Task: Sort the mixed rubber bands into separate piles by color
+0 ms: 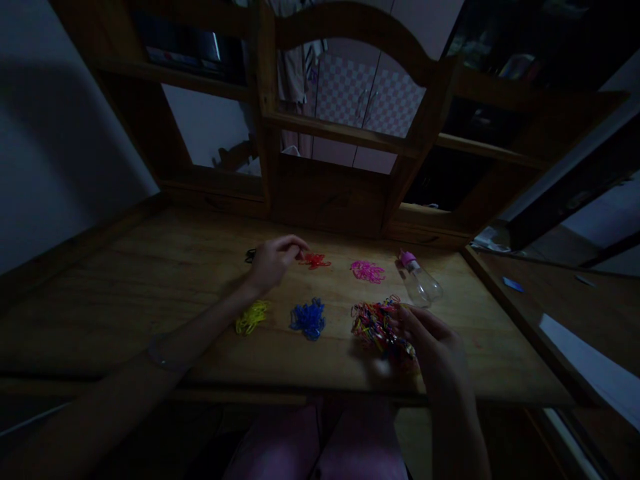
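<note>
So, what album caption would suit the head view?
Left hand near red loops, right hand at a multicoloured pile; yellow loops, blue loops and pink loops on a wooden desk.

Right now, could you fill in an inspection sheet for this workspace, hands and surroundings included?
Surface: wooden desk, dimly lit.
Things: small loops in a yellow pile, blue pile, red pile, pink pile and mixed pile; a dark pile is partly hidden.
Clutter: bottle near the mixed pile; blue card beyond the desk's right edge.
Left hand: beside the red pile, pinched; contents unclear.
Right hand: at the mixed pile; grip unclear.
Cables: nothing seen on the desk; too dark beneath to tell.
Surroundings: wooden shelves behind, wall at left, checked cabinet beyond.
</note>
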`<control>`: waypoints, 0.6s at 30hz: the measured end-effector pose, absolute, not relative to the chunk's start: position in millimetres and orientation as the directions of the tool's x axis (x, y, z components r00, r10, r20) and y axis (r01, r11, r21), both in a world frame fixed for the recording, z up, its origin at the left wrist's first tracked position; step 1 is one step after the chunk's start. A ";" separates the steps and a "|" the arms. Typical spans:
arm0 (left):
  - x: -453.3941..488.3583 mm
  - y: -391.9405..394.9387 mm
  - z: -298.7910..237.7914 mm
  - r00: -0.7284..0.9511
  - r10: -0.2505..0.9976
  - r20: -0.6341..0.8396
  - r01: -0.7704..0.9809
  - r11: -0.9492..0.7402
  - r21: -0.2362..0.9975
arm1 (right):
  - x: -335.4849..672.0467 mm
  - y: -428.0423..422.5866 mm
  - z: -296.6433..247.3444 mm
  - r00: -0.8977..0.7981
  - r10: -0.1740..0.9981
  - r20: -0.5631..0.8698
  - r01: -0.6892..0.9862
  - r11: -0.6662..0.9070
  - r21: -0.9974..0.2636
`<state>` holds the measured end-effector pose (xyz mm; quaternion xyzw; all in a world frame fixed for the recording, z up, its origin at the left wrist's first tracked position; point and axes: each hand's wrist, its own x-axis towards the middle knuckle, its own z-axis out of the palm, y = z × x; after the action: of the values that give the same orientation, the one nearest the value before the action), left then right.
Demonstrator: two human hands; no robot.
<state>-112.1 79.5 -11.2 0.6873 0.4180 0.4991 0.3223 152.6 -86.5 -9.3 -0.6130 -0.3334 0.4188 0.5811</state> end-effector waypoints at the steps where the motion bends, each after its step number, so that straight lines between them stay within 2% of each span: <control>1: -115.6 84.2 -9.8 0.085 0.900 0.428 0.184 -0.436 0.881 | 141.4 -84.6 -4.1 0.400 0.910 -0.111 -0.063 -0.093 -0.994; 3: -123.6 94.2 -9.1 -0.014 0.915 0.403 0.006 -0.403 0.915 | 109.9 -78.0 3.7 0.296 0.953 -0.056 -0.005 -0.057 -0.998; 6: -134.3 106.6 -12.4 -0.071 0.949 0.307 -0.251 -0.315 0.915 | 50.5 -61.0 3.1 0.038 0.999 0.033 0.093 0.029 -0.995; 8: -138.4 111.3 -15.3 -0.086 0.961 0.263 -0.344 -0.276 0.898 | 15.0 -47.4 -4.0 -0.009 0.993 0.114 0.192 0.113 -0.975; 11: -140.0 113.3 -17.5 -0.095 0.970 0.226 -0.388 -0.245 0.889 | -17.2 -32.1 -14.6 -0.101 0.974 0.202 0.305 0.223 -0.926; 14: -138.0 112.0 -17.2 -0.074 0.973 0.219 -0.384 -0.231 0.894 | -23.5 -28.8 -17.3 -0.145 0.970 0.197 0.333 0.235 -0.913; 18: -133.0 107.6 -16.1 -0.013 0.970 0.244 -0.349 -0.233 0.908 | -0.4 -40.1 -8.1 -0.119 0.971 0.206 0.366 0.236 -0.900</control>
<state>-133.0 107.6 -16.1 0.4686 0.3309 0.6300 0.5234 -0.4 -40.1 -8.1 -0.5073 -0.6593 0.3532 0.4281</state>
